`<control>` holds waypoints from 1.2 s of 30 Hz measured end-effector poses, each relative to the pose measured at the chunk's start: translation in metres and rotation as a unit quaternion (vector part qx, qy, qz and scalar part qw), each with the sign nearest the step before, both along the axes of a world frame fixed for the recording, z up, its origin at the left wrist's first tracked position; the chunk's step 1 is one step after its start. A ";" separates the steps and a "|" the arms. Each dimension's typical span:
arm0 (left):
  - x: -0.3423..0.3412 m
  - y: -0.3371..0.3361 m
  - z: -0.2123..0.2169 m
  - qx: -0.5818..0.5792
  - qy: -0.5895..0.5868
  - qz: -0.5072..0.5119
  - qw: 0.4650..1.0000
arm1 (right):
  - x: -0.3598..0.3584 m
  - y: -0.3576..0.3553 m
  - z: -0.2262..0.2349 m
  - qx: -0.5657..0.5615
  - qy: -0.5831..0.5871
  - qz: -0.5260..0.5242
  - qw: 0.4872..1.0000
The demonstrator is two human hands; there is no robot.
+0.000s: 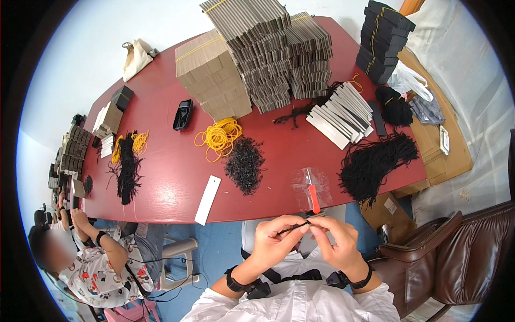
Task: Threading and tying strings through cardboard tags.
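Note:
My left hand (276, 241) and my right hand (337, 242) are raised together just below the near edge of the dark red table (161, 107). Between their fingertips they pinch a short black cord (295, 227), one hand on each end. On the table straight ahead lie a red-handled cutter (313, 195) on a clear plastic bag, a small heap of black cord pieces (244, 164) and a larger bundle of black cords (375, 163) to the right. A white paper strip (208, 199) lies at the near edge.
Tall stacks of folded brown card (252, 53) and a row of grey-white flat pieces (343, 115) fill the far side, with yellow rubber bands (220, 137) nearby. Another person (91, 257) sits at my left. A brown leather chair (456, 257) stands at my right.

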State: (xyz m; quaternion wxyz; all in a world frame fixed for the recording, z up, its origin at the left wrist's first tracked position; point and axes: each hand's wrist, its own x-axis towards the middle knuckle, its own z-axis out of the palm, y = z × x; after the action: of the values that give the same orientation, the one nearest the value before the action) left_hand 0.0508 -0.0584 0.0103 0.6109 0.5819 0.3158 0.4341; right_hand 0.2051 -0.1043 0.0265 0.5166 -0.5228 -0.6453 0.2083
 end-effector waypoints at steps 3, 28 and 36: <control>0.000 0.001 0.002 0.024 0.016 0.009 1.000 | -0.002 0.001 -0.001 0.000 0.032 0.002 0.999; 0.004 0.014 0.006 0.303 0.196 0.093 0.928 | 0.003 0.008 0.000 -0.053 -0.112 -0.018 0.992; -0.001 0.014 -0.006 -0.101 -0.002 -0.030 0.994 | 0.006 0.010 0.002 -0.054 -0.159 0.018 0.986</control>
State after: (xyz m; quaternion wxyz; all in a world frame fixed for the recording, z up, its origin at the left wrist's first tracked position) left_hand 0.0495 -0.0444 0.0041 0.6795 0.5259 0.3393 0.3828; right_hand 0.2112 -0.0939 0.0286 0.3749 -0.5648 -0.7160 0.1665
